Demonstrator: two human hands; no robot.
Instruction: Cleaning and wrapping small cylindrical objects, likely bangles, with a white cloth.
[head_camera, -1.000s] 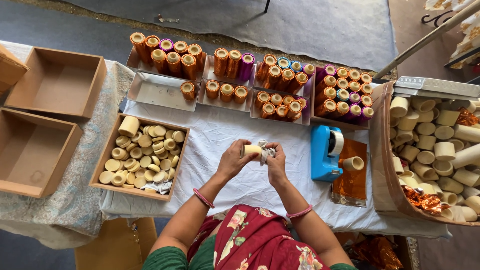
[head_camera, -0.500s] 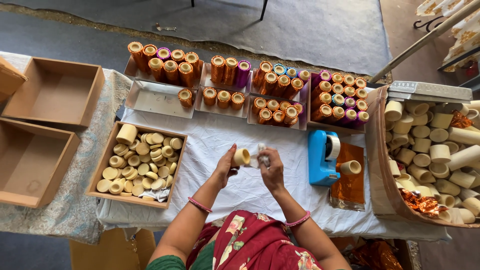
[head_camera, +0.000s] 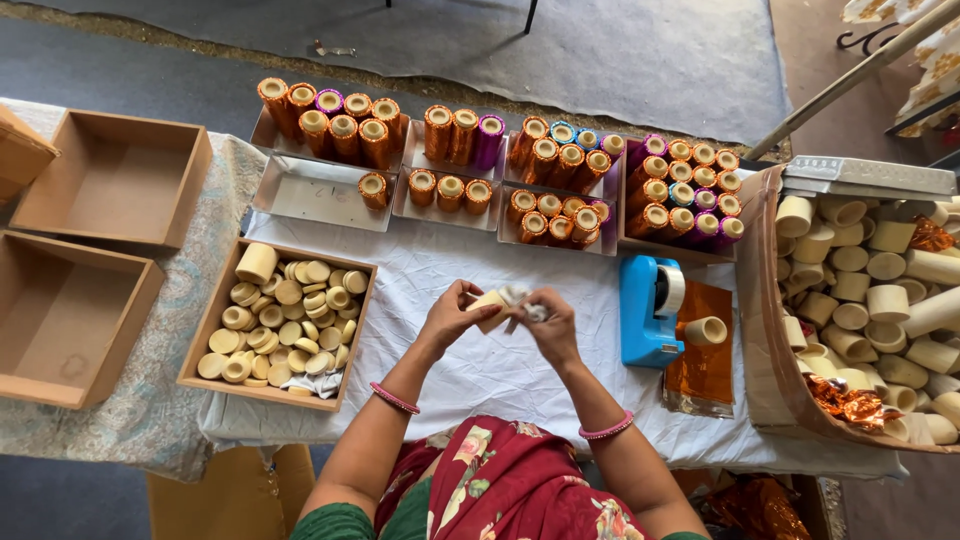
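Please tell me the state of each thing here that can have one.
left hand: holds the small cream tube
right hand: pinches clear tape at the tube
blue tape dispenser: upright, roll loaded
left wooden boxes: open
tray of cream caps: nearly full

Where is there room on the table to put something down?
Bare white cloth lies between the disc box and the blue tape dispenser, around both hands. The two brown boxes hold nothing. The roll trays and the tube basket are crowded.
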